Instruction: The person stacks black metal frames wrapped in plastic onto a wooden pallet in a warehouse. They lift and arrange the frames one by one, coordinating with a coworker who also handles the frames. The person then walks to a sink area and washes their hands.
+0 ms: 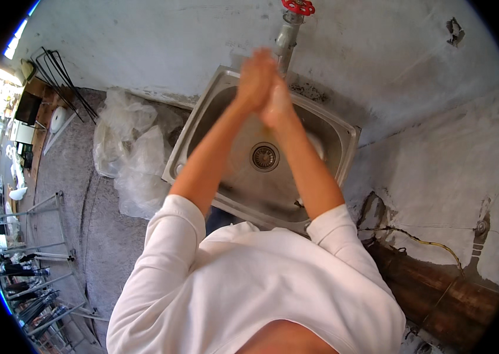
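Observation:
My left hand (253, 82) and my right hand (276, 101) are pressed palm to palm above the far edge of a stainless steel sink (240, 165). Blurred by motion, the left hand's fingers look stretched out, pointing away from me. The right hand's fingers are mostly hidden behind the left. A whitish, wet-looking patch shows on the right palm. Below my forearms is the round drain strainer (265, 157) in the basin. Just beyond my hands, a grey pipe (287, 36) with a red valve wheel (299, 6) runs down the wall; its lower end is partly covered.
Crumpled clear plastic bags (137, 147) lie on the floor left of the sink. Farther left stand a metal rack (63, 242) and thin black rods (63, 79). On the right are a yellowish hose (432, 241) and a brown, rusty-looking surface (438, 295) by the stained wall.

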Demonstrator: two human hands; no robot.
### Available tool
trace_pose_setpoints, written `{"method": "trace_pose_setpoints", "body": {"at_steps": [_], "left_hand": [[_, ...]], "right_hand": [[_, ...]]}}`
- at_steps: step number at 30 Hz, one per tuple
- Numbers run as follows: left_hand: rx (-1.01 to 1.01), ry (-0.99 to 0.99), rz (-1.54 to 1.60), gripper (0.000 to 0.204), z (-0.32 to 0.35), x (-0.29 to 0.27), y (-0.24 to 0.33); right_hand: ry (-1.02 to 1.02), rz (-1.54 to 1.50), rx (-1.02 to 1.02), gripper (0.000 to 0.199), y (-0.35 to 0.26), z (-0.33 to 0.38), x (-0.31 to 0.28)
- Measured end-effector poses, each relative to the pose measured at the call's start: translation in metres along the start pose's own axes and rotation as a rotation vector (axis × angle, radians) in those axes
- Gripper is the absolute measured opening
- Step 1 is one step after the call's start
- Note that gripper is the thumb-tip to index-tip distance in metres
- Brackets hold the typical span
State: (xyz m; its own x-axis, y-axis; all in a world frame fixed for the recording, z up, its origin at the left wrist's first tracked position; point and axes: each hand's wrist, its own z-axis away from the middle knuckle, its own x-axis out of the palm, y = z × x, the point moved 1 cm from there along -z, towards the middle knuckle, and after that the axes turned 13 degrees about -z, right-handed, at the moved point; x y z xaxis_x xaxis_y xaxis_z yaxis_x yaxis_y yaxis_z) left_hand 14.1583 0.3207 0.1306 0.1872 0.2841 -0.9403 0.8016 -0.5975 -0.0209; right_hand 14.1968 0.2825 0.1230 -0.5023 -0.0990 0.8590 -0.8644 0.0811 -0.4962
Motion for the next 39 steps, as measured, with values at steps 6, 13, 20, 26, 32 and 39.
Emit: {"method": "trace_pose_setpoints", "body": {"at_steps": [6,13,20,26,32,39], "left_hand": [[0.034,0.213,0.030,0.047,0.015,0.010,0.046],[-0.012,-0.009,0.861,0.037,0.005,-0.016,0.001],[-0.766,0.445,1.799,0.035,0.025,-0.004,0.018],[-0.395,0.366,0.838,0.045,0.066,-0.007,0.075],[0.453,0.198,0.929,0.030,0.084,-0.078,0.092],[0.162,0.452,0.463,0.026,0.004,0.021,-0.004]], "right_hand": [[0.003,-0.165,-0.085,0.054,-0.025,-0.009,-0.034],[0.250,-0.080,0.126,0.047,-0.010,-0.020,-0.014],[0.031,1.267,-0.381,0.037,-0.008,-0.033,-0.024],[-0.089,2.113,-0.326,0.015,-0.006,-0.058,-0.018],[-0.268,2.301,-0.192,0.011,0.004,-0.061,-0.029],[-0.189,1.919,-0.865,0.023,-0.009,-0.058,-0.108]]}}
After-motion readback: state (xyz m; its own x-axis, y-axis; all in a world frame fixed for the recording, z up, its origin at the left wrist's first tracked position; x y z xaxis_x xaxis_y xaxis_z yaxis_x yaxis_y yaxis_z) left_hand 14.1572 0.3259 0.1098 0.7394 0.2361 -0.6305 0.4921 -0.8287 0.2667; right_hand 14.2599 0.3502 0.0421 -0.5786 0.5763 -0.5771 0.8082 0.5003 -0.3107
